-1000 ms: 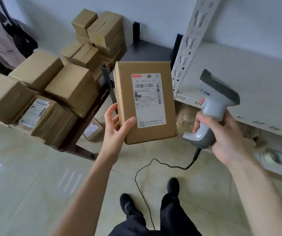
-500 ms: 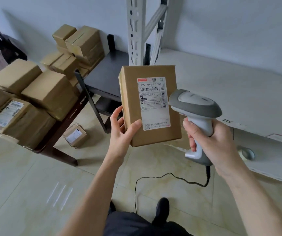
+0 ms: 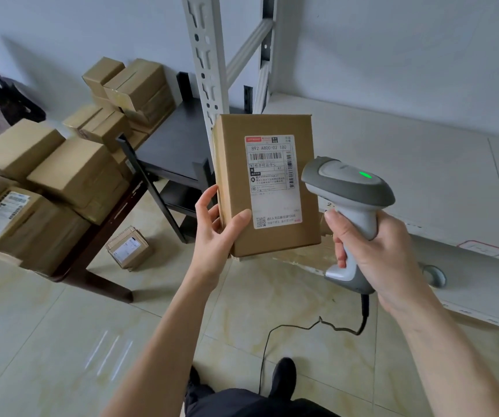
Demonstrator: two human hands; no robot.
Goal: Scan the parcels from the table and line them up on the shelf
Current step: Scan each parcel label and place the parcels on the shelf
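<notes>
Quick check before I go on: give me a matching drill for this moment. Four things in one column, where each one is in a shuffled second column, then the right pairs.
Things
1. held parcel
2. scanner
3. small labelled box
4. tape roll

Places
A. on the floor beside the table leg
B. gripped in the right hand
C. on the lower shelf board, at the right
D. held up in the left hand, label facing the camera

Pairs: 1-D, 2-B, 3-A, 4-C
</notes>
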